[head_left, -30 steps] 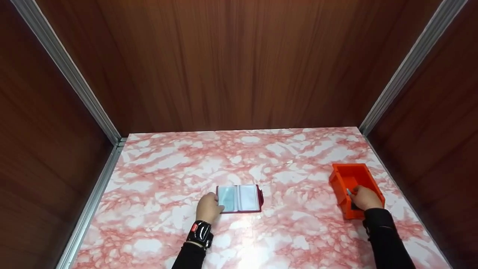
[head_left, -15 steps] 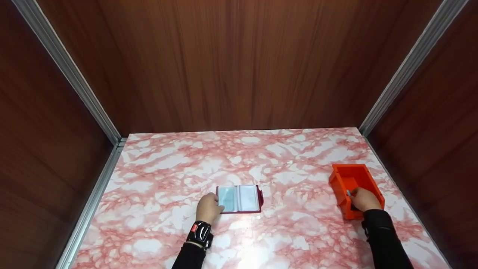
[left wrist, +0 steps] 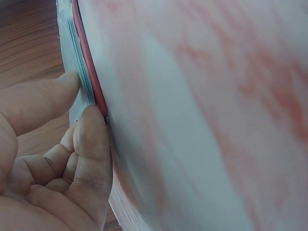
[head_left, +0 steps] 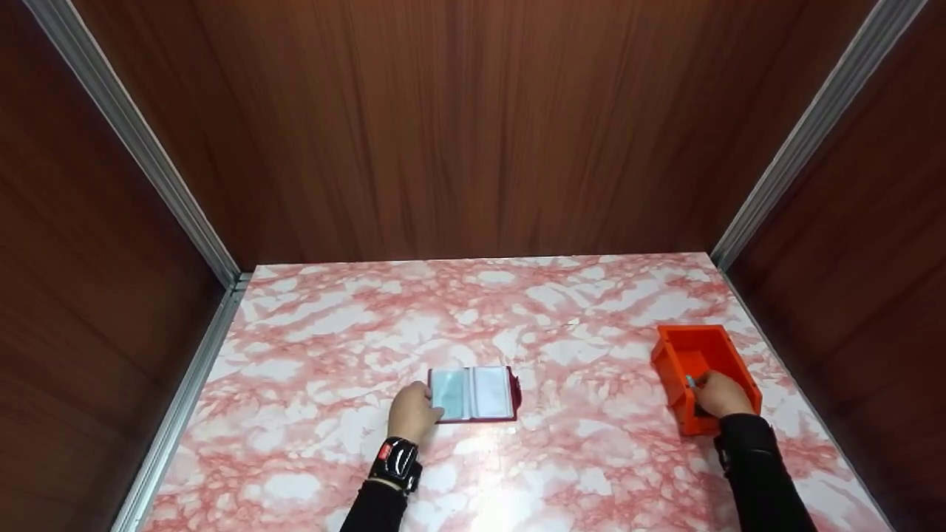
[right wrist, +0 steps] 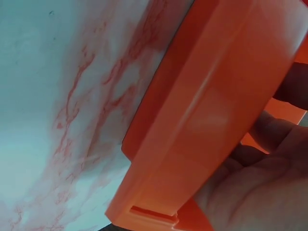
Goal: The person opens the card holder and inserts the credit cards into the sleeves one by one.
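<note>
Near the middle of the table lies an open card holder, with clear plastic sleeves and a dark red cover. My left hand pinches its left edge, thumb over the sleeves. The left wrist view shows the layered sleeves above the red cover edge. My right hand reaches into an orange bin on the right and pinches a small light-blue piece, mostly hidden by the fingers. In the right wrist view the bin wall hides the fingertips of that hand.
Something dark lies in the bin under my right hand. The table has a pink and white marbled top. Brown wood panels with metal corner rails enclose its back and sides.
My right hand has shifted very slightly inside the bin, still around the light-blue piece. The left hand and the card holder stay in place.
</note>
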The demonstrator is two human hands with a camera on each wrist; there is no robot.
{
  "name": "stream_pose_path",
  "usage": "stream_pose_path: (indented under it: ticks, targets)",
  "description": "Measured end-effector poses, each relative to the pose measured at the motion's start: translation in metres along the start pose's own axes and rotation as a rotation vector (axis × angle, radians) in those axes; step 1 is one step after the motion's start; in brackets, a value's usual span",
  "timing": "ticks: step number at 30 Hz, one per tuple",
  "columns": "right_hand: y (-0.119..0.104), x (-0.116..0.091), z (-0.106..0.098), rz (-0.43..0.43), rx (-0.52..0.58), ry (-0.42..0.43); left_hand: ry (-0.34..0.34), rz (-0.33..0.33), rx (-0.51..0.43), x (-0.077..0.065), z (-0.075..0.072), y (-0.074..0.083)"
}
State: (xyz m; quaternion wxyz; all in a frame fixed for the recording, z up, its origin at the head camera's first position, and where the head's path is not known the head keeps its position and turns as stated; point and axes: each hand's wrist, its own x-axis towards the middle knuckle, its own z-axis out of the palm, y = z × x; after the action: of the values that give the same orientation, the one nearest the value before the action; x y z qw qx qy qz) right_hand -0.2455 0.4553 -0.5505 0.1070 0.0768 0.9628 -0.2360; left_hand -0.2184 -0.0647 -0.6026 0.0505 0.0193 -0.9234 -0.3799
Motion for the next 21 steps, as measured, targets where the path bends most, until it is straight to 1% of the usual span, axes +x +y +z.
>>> stream_pose_path:
  ticks: [3,6,13,21]
  targets:
    - [0.0001,-0.0004,-0.0004,-0.005,-0.009,0.026,0.002,0.0,0.003,-0.0002,0.0004,0.0001]
    - [-0.0003,-0.0014,-0.0011,0.006,-0.002,0.029,0.007,0.007,0.008,-0.0002,0.0009,0.0]
    - [-0.0028,-0.0025,-0.0029,-0.031,0.013,0.062,-0.001,0.0,0.026,0.0009,0.0016,0.0002]
    - [-0.0084,-0.0011,-0.0031,-0.005,0.016,0.024,-0.022,-0.03,0.013,0.0021,0.002,0.0004]
